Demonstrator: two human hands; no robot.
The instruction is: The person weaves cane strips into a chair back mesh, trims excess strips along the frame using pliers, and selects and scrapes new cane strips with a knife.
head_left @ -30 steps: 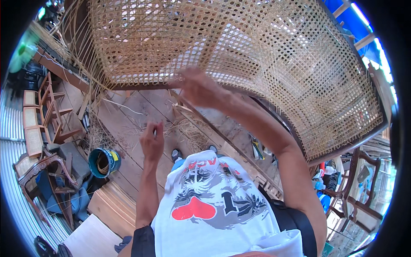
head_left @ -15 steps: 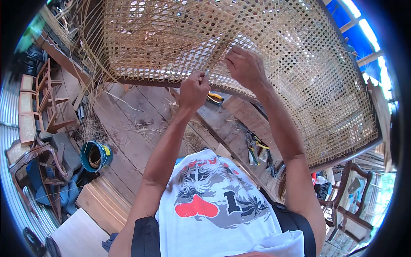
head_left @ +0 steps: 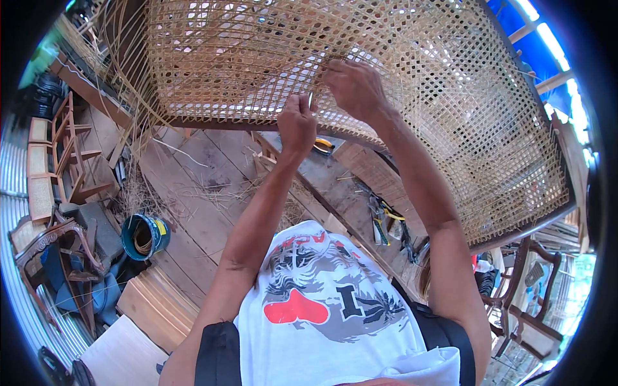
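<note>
A large woven cane panel [head_left: 212, 77] in a dark wooden frame [head_left: 219, 124] fills the far side, with an open hexagonal weave and loose strands. Close to the frame's near edge, my left hand [head_left: 298, 128] is closed on a thin shiny metal tool [head_left: 311, 101], whose tip points up toward the weave. Further right, my right hand [head_left: 357, 91] rests against the cane with its fingers bent together in a pinch. What those fingertips hold is hidden against the weave. Long cane ends [head_left: 122, 71] hang off the panel's left side.
Pliers with yellow-orange handles [head_left: 323, 147] lie below the frame; several more hand tools [head_left: 386, 222] lie nearer. A teal bucket [head_left: 145, 236] stands left, by cane scraps on the plank floor [head_left: 193, 167]. Wooden chair frames [head_left: 67, 151] stack at far left; another chair [head_left: 528, 296] is at right.
My right hand has moved slightly left and up across the weave. My left hand has risen a little and turned more upright, still with the metal tool.
</note>
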